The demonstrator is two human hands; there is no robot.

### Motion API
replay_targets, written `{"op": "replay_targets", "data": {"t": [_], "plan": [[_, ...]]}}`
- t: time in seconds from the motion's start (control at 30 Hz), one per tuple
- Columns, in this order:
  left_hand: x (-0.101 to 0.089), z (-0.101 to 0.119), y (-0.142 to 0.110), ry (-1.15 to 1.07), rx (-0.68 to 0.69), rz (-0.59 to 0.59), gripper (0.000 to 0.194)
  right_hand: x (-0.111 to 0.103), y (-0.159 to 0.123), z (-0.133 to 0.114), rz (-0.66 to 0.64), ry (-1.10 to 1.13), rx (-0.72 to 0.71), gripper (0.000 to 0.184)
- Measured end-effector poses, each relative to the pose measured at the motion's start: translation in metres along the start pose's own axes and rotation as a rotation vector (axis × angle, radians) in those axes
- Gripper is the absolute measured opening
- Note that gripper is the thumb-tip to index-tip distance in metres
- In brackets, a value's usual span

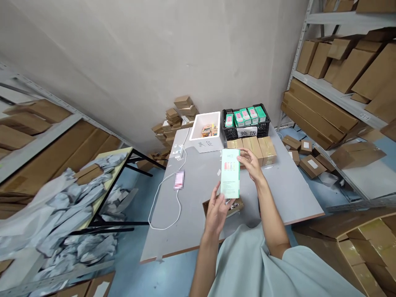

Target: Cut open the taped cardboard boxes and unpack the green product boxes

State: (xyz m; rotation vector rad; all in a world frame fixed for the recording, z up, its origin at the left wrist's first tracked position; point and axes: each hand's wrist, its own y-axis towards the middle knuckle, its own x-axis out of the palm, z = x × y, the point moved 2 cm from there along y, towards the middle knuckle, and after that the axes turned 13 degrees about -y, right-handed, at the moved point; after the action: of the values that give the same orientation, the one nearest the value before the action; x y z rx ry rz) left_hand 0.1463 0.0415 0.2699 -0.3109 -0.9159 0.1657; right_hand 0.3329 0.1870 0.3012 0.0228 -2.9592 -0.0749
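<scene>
Between my two hands, a pale green and white product box (pixel 230 173) is held up with a printed face toward me. My left hand (pixel 216 212) grips its lower left corner, and my right hand (pixel 251 163) has its fingers on the upper right edge. Below and partly behind the box, an open cardboard carton (pixel 237 208) rests near the table's front edge; its contents are mostly hidden. Three brown cardboard boxes (pixel 253 149) stand in a row just beyond my right hand.
On the grey table (pixel 198 222) are a white foam bin (pixel 204 145) with small items, a black crate (pixel 264 131) of green boxes, and a phone-like device (pixel 179 180) on a white cable (pixel 163 227). Shelves of cartons (pixel 340 93) flank it; grey bags (pixel 62 222) heap at left.
</scene>
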Motion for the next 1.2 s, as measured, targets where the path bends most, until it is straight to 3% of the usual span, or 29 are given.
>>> {"op": "replay_targets", "data": {"t": [0.17,0.33,0.43,0.6,0.77,0.97,1.07,1.13,1.2], "plan": [[-0.001,0.002,-0.006,0.084,0.082,0.066,0.075,0.003,-0.004,-0.001,-0.015,-0.012,0.007,0.072],[-0.009,0.001,-0.009,-0.086,-0.127,-0.03,0.069,0.003,-0.014,-0.013,-0.055,-0.012,-0.036,0.07],[-0.007,-0.002,-0.01,-0.108,-0.202,-0.051,0.07,0.001,-0.016,-0.017,-0.006,-0.033,-0.087,0.065],[0.008,-0.003,-0.012,0.128,0.016,-0.018,0.09,-0.002,-0.014,-0.016,0.084,-0.106,-0.127,0.062],[0.008,-0.004,-0.01,0.173,0.097,0.077,0.076,-0.002,-0.015,-0.016,0.053,-0.126,-0.133,0.06],[-0.005,-0.001,-0.003,-0.095,-0.181,-0.003,0.053,-0.003,-0.022,-0.025,-0.03,-0.04,-0.123,0.065],[-0.002,-0.001,-0.003,-0.137,-0.319,-0.05,0.054,-0.003,-0.022,-0.026,-0.006,-0.033,-0.113,0.064],[0.003,-0.001,-0.004,-0.087,-0.273,-0.084,0.063,-0.003,-0.019,-0.024,0.033,-0.062,-0.117,0.062],[0.009,0.0,-0.005,-0.001,-0.137,-0.088,0.072,-0.003,-0.016,-0.021,0.064,-0.099,-0.122,0.062]]}}
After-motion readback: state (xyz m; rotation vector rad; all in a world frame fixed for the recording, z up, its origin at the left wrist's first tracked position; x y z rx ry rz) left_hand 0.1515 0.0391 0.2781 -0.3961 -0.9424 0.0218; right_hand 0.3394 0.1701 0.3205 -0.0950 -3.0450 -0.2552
